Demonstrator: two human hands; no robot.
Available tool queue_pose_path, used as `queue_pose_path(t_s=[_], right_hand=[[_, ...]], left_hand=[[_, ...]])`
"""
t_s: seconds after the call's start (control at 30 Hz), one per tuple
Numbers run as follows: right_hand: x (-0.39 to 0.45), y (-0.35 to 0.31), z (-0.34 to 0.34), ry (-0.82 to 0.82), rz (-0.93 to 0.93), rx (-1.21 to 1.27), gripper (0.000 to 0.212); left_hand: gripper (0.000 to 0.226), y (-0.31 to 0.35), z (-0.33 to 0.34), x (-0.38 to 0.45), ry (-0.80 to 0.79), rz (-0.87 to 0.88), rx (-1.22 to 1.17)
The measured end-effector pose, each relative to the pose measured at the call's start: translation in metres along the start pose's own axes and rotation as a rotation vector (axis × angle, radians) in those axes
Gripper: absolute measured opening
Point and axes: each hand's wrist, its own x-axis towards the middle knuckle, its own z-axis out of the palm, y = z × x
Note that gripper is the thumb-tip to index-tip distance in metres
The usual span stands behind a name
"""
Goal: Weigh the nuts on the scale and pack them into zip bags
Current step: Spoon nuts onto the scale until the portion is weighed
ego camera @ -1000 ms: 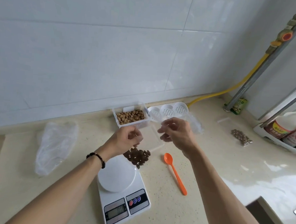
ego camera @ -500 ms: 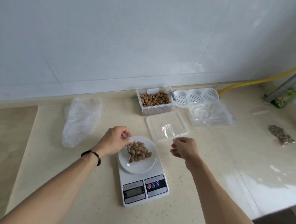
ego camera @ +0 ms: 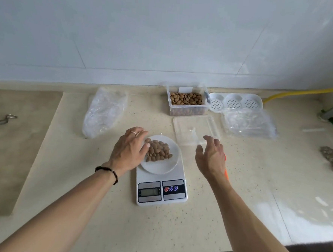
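Observation:
A white digital scale (ego camera: 161, 191) stands at the middle of the counter. On its round platform lies a clear zip bag of brown nuts (ego camera: 158, 151). My left hand (ego camera: 130, 148) hovers flat at the bag's left edge, fingers straight, fingertips at the bag. My right hand (ego camera: 211, 157) is to the right of the scale, fingers relaxed and spread, holding nothing. A clear tub of nuts (ego camera: 186, 101) stands at the back by the wall. An orange spoon (ego camera: 225, 173) is mostly hidden behind my right hand.
The tub's clear lid (ego camera: 196, 128) lies flat behind my right hand. A stack of empty zip bags (ego camera: 248, 123) and a white perforated tray (ego camera: 234, 102) lie at back right. A crumpled plastic bag (ego camera: 104, 110) lies at left, a filled nut bag (ego camera: 332, 161) at far right.
The bag of nuts went from held in the air down onto the scale. Both hands have let go and opened. The camera view has shifted left.

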Motion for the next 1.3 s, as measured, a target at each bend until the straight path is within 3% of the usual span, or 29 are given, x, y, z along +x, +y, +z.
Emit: queue_pose_path(t_s=[0.17, 0.37, 0.9, 1.3], right_hand=[[-0.038, -0.008, -0.008, -0.110, -0.307, -0.224, 0.054], [-0.073, 0.004, 0.006, -0.168, -0.450, -0.310, 0.057], [-0.089, 0.004, 0.016, -0.140, -0.467, -0.293, 0.071], [-0.049, -0.003, -0.001, -0.147, -0.296, -0.189, 0.060]], left_hand=[[0.055, 0.004, 0.012, -0.057, 0.007, -0.019, 0.176], [0.068, 0.006, 0.036, -0.116, -0.061, -0.105, 0.255], [0.074, 0.005, 0.043, -0.138, -0.005, -0.106, 0.228], [0.075, 0.015, 0.021, -0.059, -0.030, 0.017, 0.196]])
